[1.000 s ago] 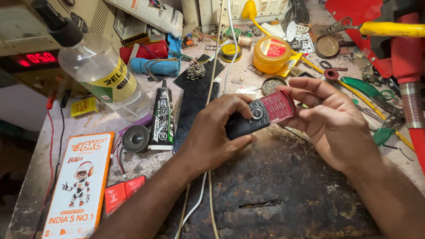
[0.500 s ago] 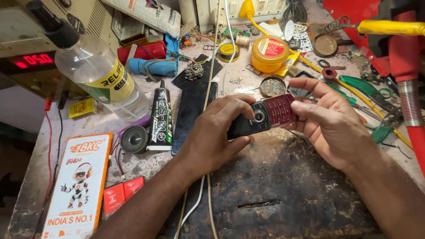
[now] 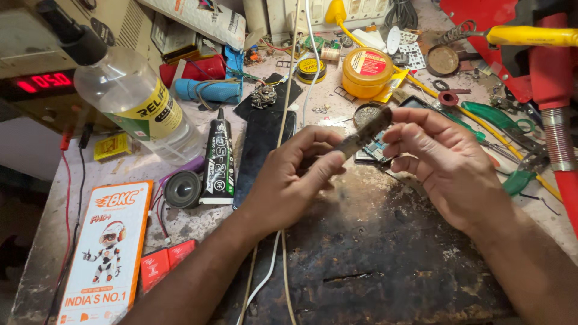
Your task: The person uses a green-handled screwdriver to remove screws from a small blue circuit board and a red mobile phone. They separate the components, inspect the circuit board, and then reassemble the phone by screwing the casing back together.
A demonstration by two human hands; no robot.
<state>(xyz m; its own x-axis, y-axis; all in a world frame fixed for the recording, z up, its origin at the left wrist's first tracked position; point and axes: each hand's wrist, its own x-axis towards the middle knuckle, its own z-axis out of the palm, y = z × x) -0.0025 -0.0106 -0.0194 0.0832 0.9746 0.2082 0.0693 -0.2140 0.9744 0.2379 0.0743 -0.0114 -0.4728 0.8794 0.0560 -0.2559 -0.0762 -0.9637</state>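
Both hands meet over the scorched dark work mat [image 3: 373, 259], pinching one small dark keypad phone [image 3: 364, 133] that is turned edge-on and blurred. The left hand [image 3: 289, 183] closes thumb and fingers on its lower end, and the right hand [image 3: 442, 162] grips its upper end with curled fingers. Just behind the phone lies a small open circuit board [image 3: 372, 154]. Left of the left hand lie a black slab-shaped smartphone [image 3: 262, 153], a black glue tube [image 3: 218, 157] and a small round speaker [image 3: 182, 189]. Farther left stands a clear plastic bottle with a yellow label [image 3: 135, 102], with a flat orange box [image 3: 105, 253] near the front edge. A round yellow tin [image 3: 366, 72] sits behind, well apart.
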